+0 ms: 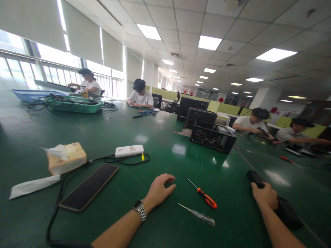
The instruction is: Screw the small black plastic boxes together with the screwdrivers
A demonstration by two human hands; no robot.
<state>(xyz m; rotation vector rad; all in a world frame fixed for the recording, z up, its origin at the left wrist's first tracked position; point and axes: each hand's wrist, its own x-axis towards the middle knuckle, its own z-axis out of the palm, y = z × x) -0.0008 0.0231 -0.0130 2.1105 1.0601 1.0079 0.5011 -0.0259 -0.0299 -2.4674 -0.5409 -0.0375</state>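
My left hand (pixel 159 190) rests on the green table (pixel 134 131), fingers loosely curled and apart, holding nothing. Just right of it lie an orange-handled screwdriver (pixel 206 197) and a clear-handled screwdriver (pixel 199 215). My right hand (pixel 266 195) is closed over a flat black device (pixel 284 208) lying on the table at the right. A watch (pixel 140 209) is on my left wrist.
A black phone (pixel 89 186), white power bank (pixel 129 150) with black cable, and tissue pack (pixel 66 157) lie at left. A black computer case (pixel 212 137) stands mid-table. Baskets of cables (pixel 73 104) sit far left. Several people work at the table's far side and right.
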